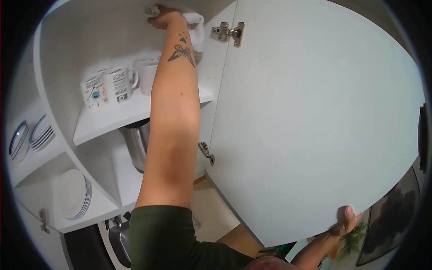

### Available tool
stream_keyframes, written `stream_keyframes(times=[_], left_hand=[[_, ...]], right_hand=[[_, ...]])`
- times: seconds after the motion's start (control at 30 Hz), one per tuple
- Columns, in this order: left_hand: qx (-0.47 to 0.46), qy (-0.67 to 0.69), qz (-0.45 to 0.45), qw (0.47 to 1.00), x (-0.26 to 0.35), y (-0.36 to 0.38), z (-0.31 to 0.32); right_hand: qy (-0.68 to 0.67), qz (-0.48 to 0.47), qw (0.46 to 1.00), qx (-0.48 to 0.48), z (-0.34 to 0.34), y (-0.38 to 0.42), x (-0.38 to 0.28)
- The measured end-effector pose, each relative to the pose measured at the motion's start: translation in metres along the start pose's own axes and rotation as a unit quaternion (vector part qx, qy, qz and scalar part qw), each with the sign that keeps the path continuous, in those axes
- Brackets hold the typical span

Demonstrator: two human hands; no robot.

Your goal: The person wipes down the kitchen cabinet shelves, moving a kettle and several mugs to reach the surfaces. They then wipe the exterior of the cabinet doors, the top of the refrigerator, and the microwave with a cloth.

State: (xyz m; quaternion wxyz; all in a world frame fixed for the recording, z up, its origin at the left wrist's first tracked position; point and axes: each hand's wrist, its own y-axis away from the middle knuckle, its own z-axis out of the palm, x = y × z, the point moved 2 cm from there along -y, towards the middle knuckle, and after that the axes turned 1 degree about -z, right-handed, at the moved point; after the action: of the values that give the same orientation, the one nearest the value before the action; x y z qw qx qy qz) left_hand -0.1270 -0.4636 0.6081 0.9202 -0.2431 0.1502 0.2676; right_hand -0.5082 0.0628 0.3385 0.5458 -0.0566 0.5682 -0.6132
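Note:
My left hand (164, 17) is raised high inside the open cupboard, its fingers closed on a white cloth (195, 28). Part of the cloth hangs to the right of the wrist, and a bunched bit pokes out by the fingertips. Below, several white mugs stand on the shelf (90, 120); a printed mug (118, 84) is among them, and my forearm partly covers the ones at the right. At the lower right, my right hand (347, 221) grips the bottom edge of the white cupboard door (315, 112), thumb on the near face. Its other fingers are mostly hidden.
Metal hinges (229, 33) join the swung-open door to the cupboard. A steel container (136, 146) stands on the lower shelf, partly behind my arm. To the left are blue-rimmed bowls (41, 132) and stacked plates (73, 194). A fern-like plant (353, 240) and a framed picture (389, 220) are lower right.

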Motion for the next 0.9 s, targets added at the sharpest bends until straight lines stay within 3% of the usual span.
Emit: stream_keyframes(times=[0.03,0.07,0.1,0.17,0.23,0.27,0.33,0.37,0.43,0.5,0.57,0.63,0.8,0.87,0.9], left_hand=[[0.0,0.002,-0.004,1.0,-0.015,-0.001,-0.001],[0.097,-0.349,0.022,0.932,-0.018,0.03,0.01],[0.179,-0.653,0.047,0.734,-0.022,0.042,0.015],[0.106,-0.721,-0.006,0.685,-0.063,0.002,-0.014],[0.056,-0.837,0.156,0.522,-0.087,-0.008,-0.025],[0.058,-0.84,0.152,0.517,-0.09,-0.007,-0.03],[-0.094,-0.834,0.261,0.477,-0.089,0.004,-0.022],[-0.093,-0.837,0.26,0.473,-0.085,0.014,-0.016],[-0.222,-0.79,0.209,0.532,-0.072,0.057,0.0],[-0.251,-0.779,0.208,0.536,-0.057,0.089,0.013],[-0.275,-0.764,0.213,0.543,-0.041,0.12,0.028],[-0.368,-0.755,0.207,0.502,-0.031,0.146,0.044],[-0.425,-0.693,0.295,0.501,-0.017,0.144,0.054],[-0.483,-0.786,0.203,0.328,-0.002,0.157,0.054],[-0.481,-0.787,0.205,0.327,0.01,0.159,0.051]], right_hand=[[0.002,-0.003,1.0,0.004,-0.004,0.001,0.002],[-0.01,0.003,1.0,0.009,-0.001,0.003,0.0],[-0.023,0.008,1.0,0.015,0.0,0.003,-0.001],[-0.013,-0.001,1.0,0.025,-0.001,0.005,-0.001],[-0.001,-0.006,0.999,0.031,-0.007,0.006,0.003],[-0.017,-0.015,0.999,0.029,-0.013,0.007,0.005],[-0.034,-0.014,0.999,0.025,-0.017,0.008,0.008],[-0.038,-0.03,0.999,-0.004,-0.016,0.006,0.008],[-0.035,-0.035,0.998,-0.035,-0.02,0.007,0.006],[-0.015,-0.045,0.998,0.035,-0.03,0.007,0.011],[-0.015,-0.036,0.999,0.017,-0.015,0.005,0.004],[-0.021,-0.03,0.999,0.002,-0.006,0.005,0.002],[-0.043,0.008,0.999,-0.005,0.006,0.008,-0.005],[-0.045,0.004,0.999,-0.013,0.01,0.007,-0.006],[-0.042,0.001,0.999,-0.018,0.011,0.009,-0.007]])
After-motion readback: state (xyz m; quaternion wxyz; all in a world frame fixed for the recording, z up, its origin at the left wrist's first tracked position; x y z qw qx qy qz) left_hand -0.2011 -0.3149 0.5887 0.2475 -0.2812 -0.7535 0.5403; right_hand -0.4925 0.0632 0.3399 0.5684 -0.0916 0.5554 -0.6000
